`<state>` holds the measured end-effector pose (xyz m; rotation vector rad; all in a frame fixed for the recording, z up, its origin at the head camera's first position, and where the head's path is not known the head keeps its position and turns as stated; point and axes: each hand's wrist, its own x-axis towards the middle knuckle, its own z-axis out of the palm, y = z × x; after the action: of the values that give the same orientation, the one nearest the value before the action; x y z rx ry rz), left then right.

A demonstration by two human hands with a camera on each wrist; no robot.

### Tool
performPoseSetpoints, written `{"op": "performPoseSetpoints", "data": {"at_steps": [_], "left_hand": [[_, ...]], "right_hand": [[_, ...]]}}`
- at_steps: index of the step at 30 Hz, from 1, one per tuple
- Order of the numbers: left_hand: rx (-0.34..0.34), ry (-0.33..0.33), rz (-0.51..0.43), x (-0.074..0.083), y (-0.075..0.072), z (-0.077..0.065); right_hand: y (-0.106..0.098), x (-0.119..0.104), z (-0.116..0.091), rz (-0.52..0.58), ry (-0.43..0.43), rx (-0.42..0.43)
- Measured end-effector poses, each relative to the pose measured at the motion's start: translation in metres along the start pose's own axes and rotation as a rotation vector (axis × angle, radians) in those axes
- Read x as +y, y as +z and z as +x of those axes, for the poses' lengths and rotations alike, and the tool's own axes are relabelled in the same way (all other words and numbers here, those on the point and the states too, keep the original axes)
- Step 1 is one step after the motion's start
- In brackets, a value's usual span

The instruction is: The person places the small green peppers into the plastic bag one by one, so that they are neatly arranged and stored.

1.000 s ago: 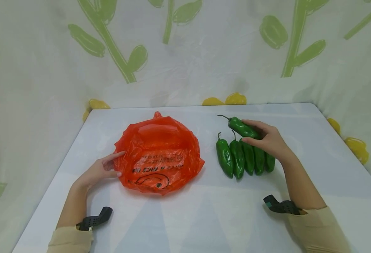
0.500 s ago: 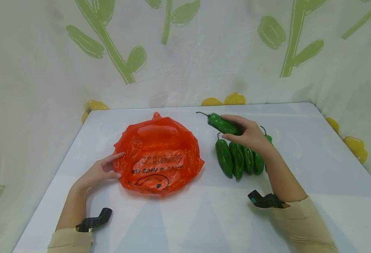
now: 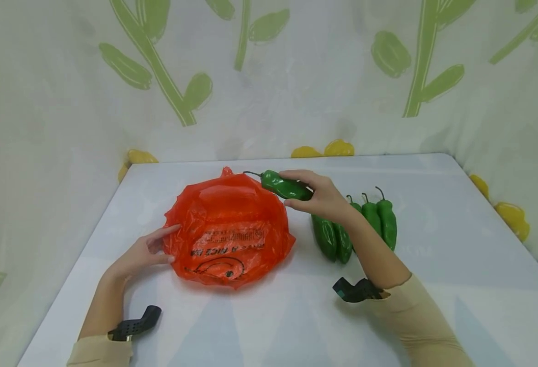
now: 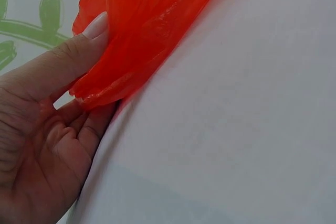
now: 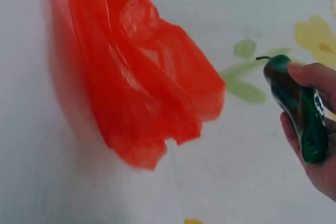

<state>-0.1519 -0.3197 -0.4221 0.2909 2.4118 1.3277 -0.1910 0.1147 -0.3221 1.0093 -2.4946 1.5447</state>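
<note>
Between my right thumb and fingers I grip a green chili pepper (image 3: 280, 186), its thin stem pointing left. The right hand (image 3: 326, 201) is at the right rim of a red plastic bag (image 3: 232, 211), and the pepper's stem end overlaps that rim in the head view. The bag stands with its mouth spread wide and black print inside. At its left side my left hand (image 3: 140, 255) holds the bag's edge, thumb (image 4: 86, 40) against the film and fingers beneath it. The right wrist view shows the pepper (image 5: 296, 106) apart from the bag.
Several more green chili peppers (image 3: 388, 221) lie in a row right of the bag, partly hidden by my right arm. The white table (image 3: 269, 326) carries pale triangle patterns. A leaf-printed curtain (image 3: 315, 92) hangs behind it.
My right hand has carried the pepper left, from over the row of peppers to the bag's right rim. The left hand and the bag have stayed in place.
</note>
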Motion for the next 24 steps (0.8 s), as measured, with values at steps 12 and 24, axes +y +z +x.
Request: {"op": "performPoseSetpoints", "data": {"at_steps": [12,24], "left_hand": [[-0.001,-0.014,-0.02,0.002,0.0,0.001],[-0.01,0.001,0.023,0.003,-0.002,0.001]], "right_hand": [[0.046,-0.01,0.029,-0.063,0.0,-0.068],[0.091,-0.009,0.049,-0.131,0.015,-0.161]]}}
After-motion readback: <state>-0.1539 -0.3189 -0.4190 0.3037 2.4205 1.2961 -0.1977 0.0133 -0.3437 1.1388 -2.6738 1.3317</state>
